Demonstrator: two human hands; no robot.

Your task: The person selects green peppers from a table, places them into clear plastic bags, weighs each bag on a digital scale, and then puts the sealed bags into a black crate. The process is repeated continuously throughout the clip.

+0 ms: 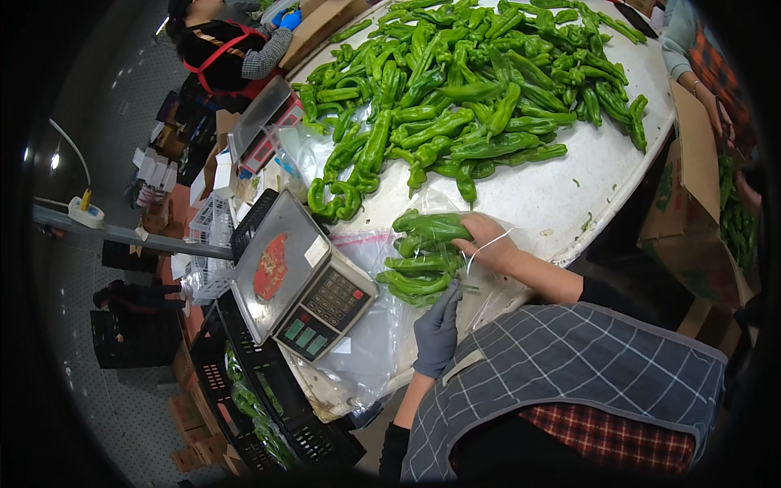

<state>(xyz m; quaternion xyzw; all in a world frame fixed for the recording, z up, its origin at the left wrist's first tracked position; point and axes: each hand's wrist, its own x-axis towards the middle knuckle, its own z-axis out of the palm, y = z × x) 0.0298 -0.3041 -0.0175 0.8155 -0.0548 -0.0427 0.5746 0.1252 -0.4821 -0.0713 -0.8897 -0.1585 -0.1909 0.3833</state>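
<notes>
A clear plastic bag (pixel 421 297) with several long green peppers (pixel 422 263) in it lies at the near edge of the white table. My left hand (pixel 438 332), in a grey glove, pinches the bag near its mouth. From the right, my bare right hand (pixel 491 243) reaches into the bag's opening, its fingers around a green pepper (pixel 434 226). A large heap of loose green peppers (pixel 451 85) spreads over the table beyond my hands. Just left of the bag is a digital scale (pixel 280 262) with a keypad and a stained metal pan.
Flat plastic bags (pixel 360 366) lie beside the scale. Black crates (pixel 256 402) at lower left hold bagged peppers. A second scale (pixel 259 119) and a co-worker in blue gloves (pixel 290 19) are at upper left. Another person's hand (pixel 714 110) is by a cardboard box (pixel 683 201) at right.
</notes>
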